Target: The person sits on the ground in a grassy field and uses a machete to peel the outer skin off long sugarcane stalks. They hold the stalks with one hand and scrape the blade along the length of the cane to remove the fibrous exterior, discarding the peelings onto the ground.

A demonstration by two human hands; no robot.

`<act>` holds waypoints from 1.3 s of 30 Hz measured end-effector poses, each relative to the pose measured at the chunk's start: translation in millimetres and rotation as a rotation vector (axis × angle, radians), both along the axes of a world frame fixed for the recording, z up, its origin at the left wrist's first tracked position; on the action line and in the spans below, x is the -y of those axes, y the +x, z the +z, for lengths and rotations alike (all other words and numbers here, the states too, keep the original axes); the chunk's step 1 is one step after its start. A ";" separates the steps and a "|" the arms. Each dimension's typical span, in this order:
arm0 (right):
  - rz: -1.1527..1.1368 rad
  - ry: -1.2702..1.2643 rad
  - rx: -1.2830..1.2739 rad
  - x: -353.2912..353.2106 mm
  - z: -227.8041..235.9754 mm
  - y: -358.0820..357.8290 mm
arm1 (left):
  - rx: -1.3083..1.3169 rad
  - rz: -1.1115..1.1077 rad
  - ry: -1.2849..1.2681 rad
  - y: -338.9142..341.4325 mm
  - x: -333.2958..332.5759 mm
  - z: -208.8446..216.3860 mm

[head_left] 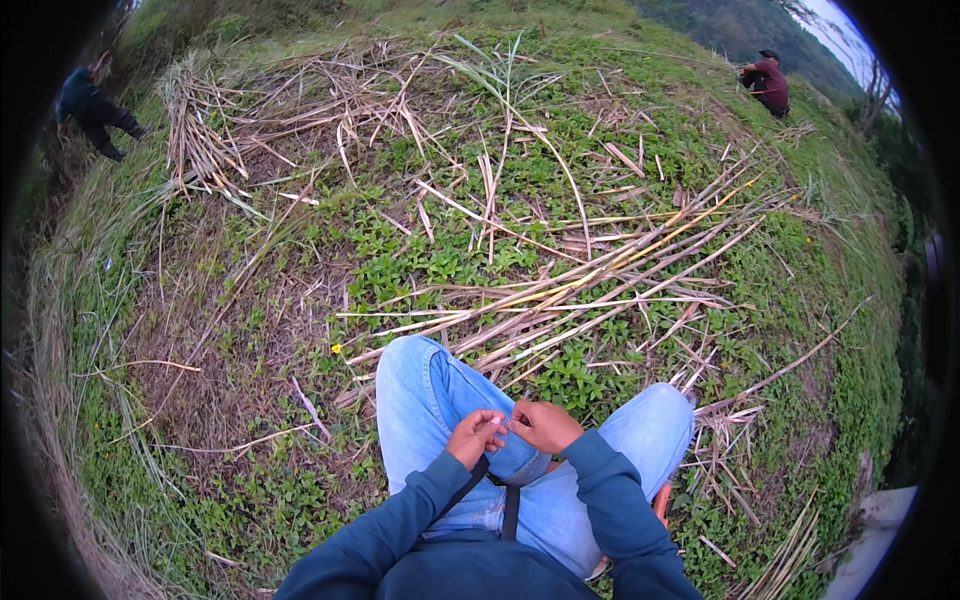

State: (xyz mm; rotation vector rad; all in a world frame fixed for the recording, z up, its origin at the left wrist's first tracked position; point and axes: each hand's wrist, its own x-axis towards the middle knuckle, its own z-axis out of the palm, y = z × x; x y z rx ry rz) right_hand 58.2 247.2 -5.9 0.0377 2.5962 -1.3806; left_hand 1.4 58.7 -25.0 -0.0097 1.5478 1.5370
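I sit on the ground with bent knees in light blue jeans (428, 400). Over my lap, my left hand (475, 438) and my right hand (545, 426) meet with their fingertips nearly touching. Both hands are closed in a pinch, and whatever lies between the fingers is too small to make out. A dark strap (511, 512) runs down across my lap below them. Just beyond my knees lies a loose pile of long dry stalks (590, 272), yellow and tan, apart from both hands.
More stalks lie in a bundle (200, 140) at the far left and a small bundle (785, 560) at the lower right. An orange object (661, 502) shows beside my right leg. One person (90, 108) is at far left, another (768, 82) sits at far right.
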 end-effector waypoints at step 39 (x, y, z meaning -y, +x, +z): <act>-0.081 -0.447 0.147 -4.8 -8.1 -7.3 | -0.207 0.216 0.060 12.9 4.8 7.7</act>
